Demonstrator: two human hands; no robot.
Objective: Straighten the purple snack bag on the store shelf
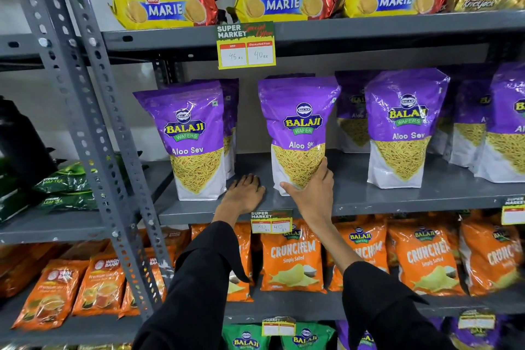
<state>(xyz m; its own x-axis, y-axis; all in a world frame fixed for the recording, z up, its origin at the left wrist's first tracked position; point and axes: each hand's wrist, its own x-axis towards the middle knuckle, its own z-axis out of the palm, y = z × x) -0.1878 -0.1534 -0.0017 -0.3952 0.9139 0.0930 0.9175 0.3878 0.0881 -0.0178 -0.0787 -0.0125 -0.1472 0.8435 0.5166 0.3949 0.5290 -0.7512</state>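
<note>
The purple Balaji Aloo Sev bag (297,133) stands on the grey middle shelf (397,196), directly below the yellow price tag (246,45) that hangs from the shelf above. Relative to this bag, a second Aloo Sev bag (193,139) stands to the left and a third Aloo Sev bag (404,128) to the right, each apart from it. Orange Crunchem packs (292,256) fill the shelf below it.

The right hand (311,190) grips the lower right part of the bag: the fingers (322,167) wrap the right edge and the thumb presses across the bottom front. The left hand (245,192) lies palm down on the bare shelf just left of the bag, fingers flat and spread, holding nothing and not touching the bag.

Step in hand: the straightening itself, judged to be well advanced. The bag stands nearly upright with its label facing forward, though its top leans slightly to the right and its base sits close to the front lip of the shelf.

The next move calls for a small correction at the base: turn or slide the bottom until the front panel squares with the two neighbouring bags, then confirm that the bag stands unaided before loosening the grip. Release slowly; the pouch is judged soft and top-heavy, so an abrupt release may tip it.
</note>
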